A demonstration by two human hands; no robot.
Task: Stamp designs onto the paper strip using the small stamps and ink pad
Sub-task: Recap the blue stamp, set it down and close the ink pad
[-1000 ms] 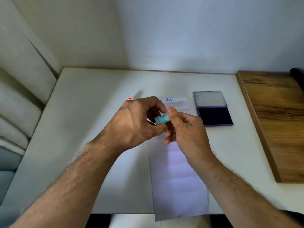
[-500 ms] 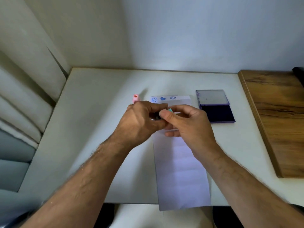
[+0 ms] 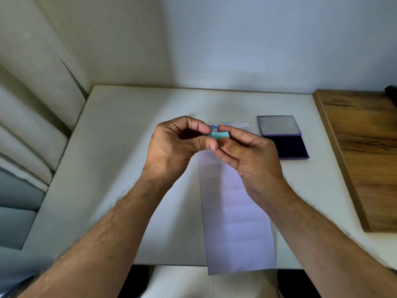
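Note:
A small teal stamp [image 3: 221, 135] is held above the far end of the white paper strip [image 3: 236, 211]. My left hand [image 3: 178, 145] pinches its left end between thumb and forefinger. My right hand [image 3: 247, 153] grips its right end with curled fingers. Blue stamped marks [image 3: 213, 126] show at the strip's far end, partly hidden by my fingers. The open ink pad [image 3: 286, 145] lies to the right of the strip, its lid [image 3: 278, 125] folded back.
The strip runs down the white table [image 3: 129, 147] and hangs over its near edge. A wooden board [image 3: 365, 151] lies along the right side. Walls close off the back and left.
My hands have risen slightly and turned. The teal stamp, mostly hidden half a second ago, now shows between my fingertips. The pink stamp at the left is covered by my left hand.

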